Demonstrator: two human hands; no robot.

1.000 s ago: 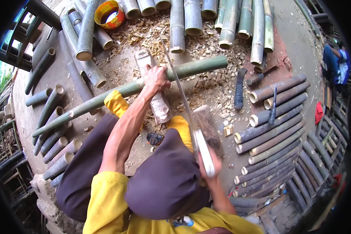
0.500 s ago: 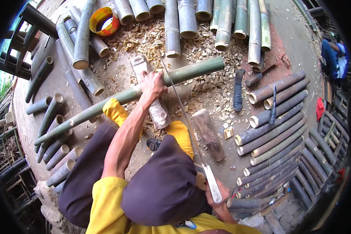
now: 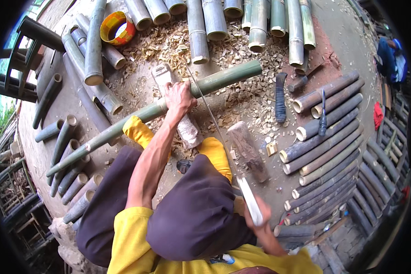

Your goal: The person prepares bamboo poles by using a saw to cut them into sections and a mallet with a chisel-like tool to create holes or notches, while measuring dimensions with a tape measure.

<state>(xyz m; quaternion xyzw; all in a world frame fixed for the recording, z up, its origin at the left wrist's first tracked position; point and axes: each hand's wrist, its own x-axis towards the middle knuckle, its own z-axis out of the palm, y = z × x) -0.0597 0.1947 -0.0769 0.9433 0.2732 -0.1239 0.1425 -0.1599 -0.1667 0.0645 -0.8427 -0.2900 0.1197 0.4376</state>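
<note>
A long green bamboo pole (image 3: 118,125) lies slantwise across a pale wooden block (image 3: 187,130), its far end raised to the right. My left hand (image 3: 179,99) is closed around the pole over the block. Just right of that hand, the thin blade of a handsaw (image 3: 214,121) crosses the pole; whether a cut has begun cannot be made out. My right hand (image 3: 257,213), smeared by motion, is wrapped round the saw's whitish handle beside my right knee. My feet in yellow footwear (image 3: 216,155) are close to the block.
Cut bamboo tubes (image 3: 322,132) lie in a row at right, with a chisel-like tool (image 3: 323,114) on them. A dark-handled blade (image 3: 281,98) and a rough log piece (image 3: 247,150) are nearer. Wood chips, upper bamboo lengths (image 3: 198,32) and a yellow-red ring (image 3: 118,28) lie beyond.
My right hand and the saw handle have moved forward, away from my body, so the blade has slid along its line across the pole. My left hand keeps its hold.
</note>
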